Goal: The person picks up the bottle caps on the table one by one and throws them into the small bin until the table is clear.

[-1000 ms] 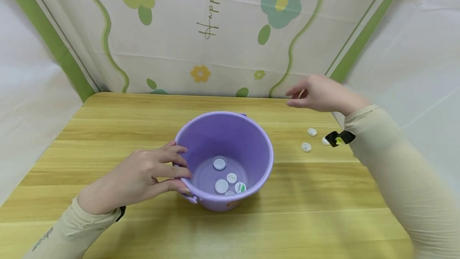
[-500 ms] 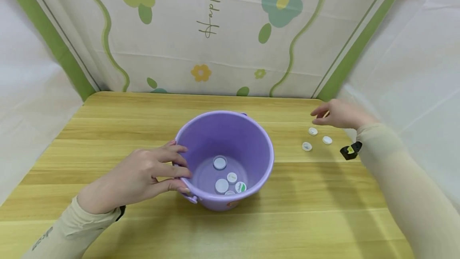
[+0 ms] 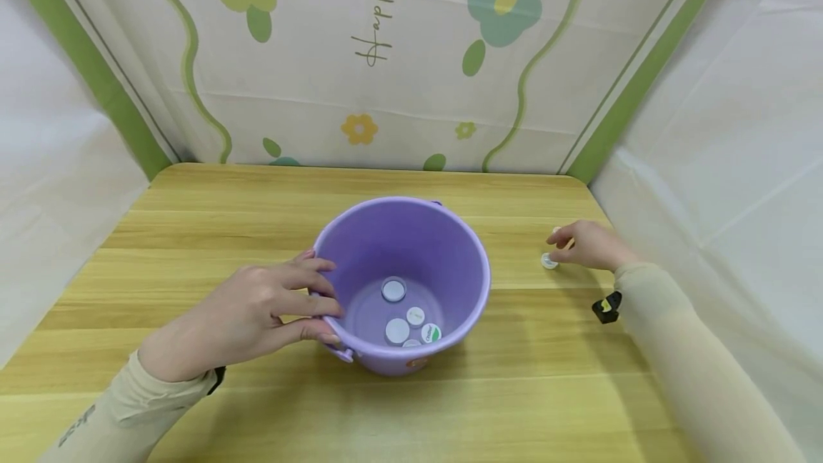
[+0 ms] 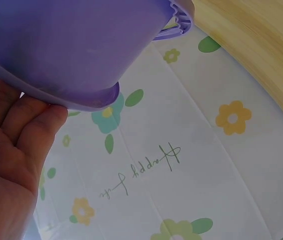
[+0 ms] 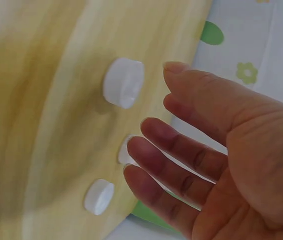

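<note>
A purple bucket stands mid-table, with several white bottle caps lying on its bottom. My left hand grips the bucket's left rim, thumb outside and fingers over the edge; the left wrist view shows those fingers at the rim too. To the right, my right hand hovers low over loose white caps. One cap shows just beside its fingertips, and the hand covers most of the others in the head view. From the right wrist, three caps are visible, the nearest cap apart from the thumb and loosely bent fingers.
A wooden table carries everything. Behind it hangs a white curtain printed with flowers, and pale sheeting closes off the right side. The bucket wall stands between the two hands.
My right hand has moved right, then down and toward me, from above the table's back edge to the loose caps. The left hand and the bucket stay put.
</note>
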`<state>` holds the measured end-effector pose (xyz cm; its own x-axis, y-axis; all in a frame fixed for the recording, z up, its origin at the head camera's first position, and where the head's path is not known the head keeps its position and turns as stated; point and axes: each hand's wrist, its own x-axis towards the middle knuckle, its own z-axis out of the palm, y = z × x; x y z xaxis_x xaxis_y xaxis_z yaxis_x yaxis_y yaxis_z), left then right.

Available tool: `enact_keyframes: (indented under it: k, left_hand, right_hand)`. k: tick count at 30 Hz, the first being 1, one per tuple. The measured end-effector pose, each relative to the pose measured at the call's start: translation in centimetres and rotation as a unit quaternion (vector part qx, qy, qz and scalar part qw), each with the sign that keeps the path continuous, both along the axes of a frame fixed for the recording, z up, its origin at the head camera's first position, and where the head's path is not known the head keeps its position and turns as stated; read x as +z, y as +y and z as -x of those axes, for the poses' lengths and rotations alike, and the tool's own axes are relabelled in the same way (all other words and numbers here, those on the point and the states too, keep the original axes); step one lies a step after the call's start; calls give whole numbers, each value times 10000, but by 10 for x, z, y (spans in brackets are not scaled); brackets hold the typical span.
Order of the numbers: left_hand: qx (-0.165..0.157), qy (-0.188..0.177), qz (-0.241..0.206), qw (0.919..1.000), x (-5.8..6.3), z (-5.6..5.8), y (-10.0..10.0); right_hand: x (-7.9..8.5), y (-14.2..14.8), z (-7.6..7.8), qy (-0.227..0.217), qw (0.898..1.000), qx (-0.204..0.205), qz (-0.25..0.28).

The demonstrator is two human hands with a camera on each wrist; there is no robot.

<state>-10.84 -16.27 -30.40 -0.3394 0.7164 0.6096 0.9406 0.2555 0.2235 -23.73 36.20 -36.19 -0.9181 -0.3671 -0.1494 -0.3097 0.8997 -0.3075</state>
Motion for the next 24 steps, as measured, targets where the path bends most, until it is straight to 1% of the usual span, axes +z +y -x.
enact_keyframes:
  k: [6, 11, 20, 24]
  left_hand:
    - [44, -43, 19, 10000, -1, 0, 0]
    - [52, -47, 15, 10000, -1, 0, -1]
    - [-31, -16, -42, 10000, -2, 0, 0]
    - [-41, 3, -48, 10000, -2, 1, 0]
  right_hand:
    - [-13, -1, -4, -29, 9999, -111, 53]
    - [-22, -3, -5, 164, 9998, -69, -1]
    - [-26, -7, -5, 325, 9994, -1, -67]
    - [-30, -5, -4, 301, 9994, -181, 1]
